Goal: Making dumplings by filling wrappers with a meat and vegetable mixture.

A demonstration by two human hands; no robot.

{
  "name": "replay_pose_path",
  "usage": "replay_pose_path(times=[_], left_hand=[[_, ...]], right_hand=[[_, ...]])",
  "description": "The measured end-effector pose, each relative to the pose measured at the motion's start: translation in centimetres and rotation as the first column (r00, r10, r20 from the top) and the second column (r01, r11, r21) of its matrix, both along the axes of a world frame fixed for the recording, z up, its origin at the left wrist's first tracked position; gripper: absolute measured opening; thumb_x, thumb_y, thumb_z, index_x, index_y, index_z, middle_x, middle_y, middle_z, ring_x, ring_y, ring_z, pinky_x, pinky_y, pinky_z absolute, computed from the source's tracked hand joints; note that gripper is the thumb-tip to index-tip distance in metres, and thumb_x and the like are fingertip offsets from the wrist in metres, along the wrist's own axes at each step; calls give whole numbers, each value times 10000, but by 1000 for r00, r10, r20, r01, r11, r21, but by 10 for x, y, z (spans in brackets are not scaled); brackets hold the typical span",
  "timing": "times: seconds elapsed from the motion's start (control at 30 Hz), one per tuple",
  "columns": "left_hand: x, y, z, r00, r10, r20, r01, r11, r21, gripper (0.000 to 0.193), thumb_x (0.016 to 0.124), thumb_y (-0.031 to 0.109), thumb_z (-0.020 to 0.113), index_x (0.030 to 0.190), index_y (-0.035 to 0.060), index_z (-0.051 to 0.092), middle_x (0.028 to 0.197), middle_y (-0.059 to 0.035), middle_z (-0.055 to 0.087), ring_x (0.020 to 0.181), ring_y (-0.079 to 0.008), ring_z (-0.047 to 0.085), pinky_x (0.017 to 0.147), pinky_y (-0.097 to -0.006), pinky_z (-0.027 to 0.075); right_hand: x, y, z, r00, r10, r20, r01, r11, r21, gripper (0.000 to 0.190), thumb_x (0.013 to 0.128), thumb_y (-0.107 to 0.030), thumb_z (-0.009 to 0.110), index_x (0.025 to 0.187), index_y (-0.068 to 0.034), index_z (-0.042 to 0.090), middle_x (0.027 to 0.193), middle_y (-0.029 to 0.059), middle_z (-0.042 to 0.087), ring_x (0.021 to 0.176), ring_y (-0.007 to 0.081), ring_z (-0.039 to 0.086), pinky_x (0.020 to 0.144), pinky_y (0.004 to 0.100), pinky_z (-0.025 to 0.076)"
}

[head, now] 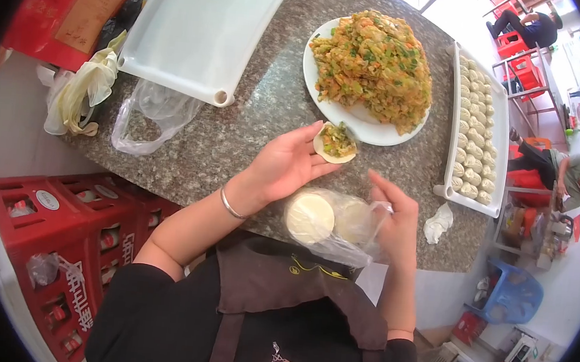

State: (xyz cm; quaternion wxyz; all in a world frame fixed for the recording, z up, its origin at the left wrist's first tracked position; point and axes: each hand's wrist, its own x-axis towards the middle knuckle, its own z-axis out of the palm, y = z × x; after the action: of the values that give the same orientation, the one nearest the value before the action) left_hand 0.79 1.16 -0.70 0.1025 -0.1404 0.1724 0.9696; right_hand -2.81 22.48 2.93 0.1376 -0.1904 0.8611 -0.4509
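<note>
On the fingers of my left hand (291,163) rests a round dough wrapper (327,157) topped with chopped vegetable filling (339,140). My right hand (396,213) is to the right, beside a clear plastic bag (361,249), its index finger pointing toward the wrapper and the other fingers curled. Whether it grips anything is hard to see. Stacked round wrappers (310,218) lie in the bag at the counter's near edge. Just beyond my left fingertips stands a white plate (334,113), heaped with a mound of the same filling (375,67).
A white tray (498,168) at right holds rows of pleated buns (475,137). Another white tray (200,23) sits at left, near a plastic bag (156,117) and a red package (72,7). A crumpled tissue (438,224) lies right. Red bottle crates (58,233) stand below; two people sit beyond.
</note>
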Motion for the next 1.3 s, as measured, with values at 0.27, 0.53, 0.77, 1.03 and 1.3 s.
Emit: replay_pose_path(times=[0.27,0.53,0.77,1.03,1.3], left_hand=[[4,-20,3,996,93,-13,-93,993,-66,420,999,253,391,1290,-49,422,1287,-198,514,1202,-303,514,1040,-429,412],[-2,-35,3,987,159,-7,-159,985,-71,412,996,232,391,1275,-69,427,1274,-222,511,1192,-314,517,1037,-428,422],[-3,-34,4,985,173,-6,-173,982,-78,417,991,230,405,1277,-73,424,1273,-233,504,1191,-322,516,1040,-428,422],[-7,-42,5,985,168,34,-163,979,-119,431,988,231,409,1307,-60,411,1278,-223,501,1206,-318,505,1034,-441,421],[4,-45,16,985,174,12,-167,959,-231,442,995,237,392,1327,-54,394,1290,-217,492,1199,-315,513,1026,-437,437]], right_hand=[[-19,-19,3,994,25,106,-18,998,-68,269,887,-42,571,1147,-19,638,674,98,581,582,110,498,569,267,436],[-36,-41,-1,988,146,-49,-145,989,14,258,890,-48,571,1137,-15,641,663,100,595,555,109,506,558,277,442],[-30,-35,0,986,163,25,-163,987,-6,254,885,-55,575,1126,-17,648,689,123,625,560,140,542,570,283,455],[-43,-51,-3,980,191,-50,-193,981,-23,251,888,-55,576,1127,-21,647,687,120,613,559,124,530,571,280,456],[-37,-35,17,888,195,417,-98,965,-243,250,920,-61,549,1149,-40,649,643,-1,563,572,59,485,537,238,419]])
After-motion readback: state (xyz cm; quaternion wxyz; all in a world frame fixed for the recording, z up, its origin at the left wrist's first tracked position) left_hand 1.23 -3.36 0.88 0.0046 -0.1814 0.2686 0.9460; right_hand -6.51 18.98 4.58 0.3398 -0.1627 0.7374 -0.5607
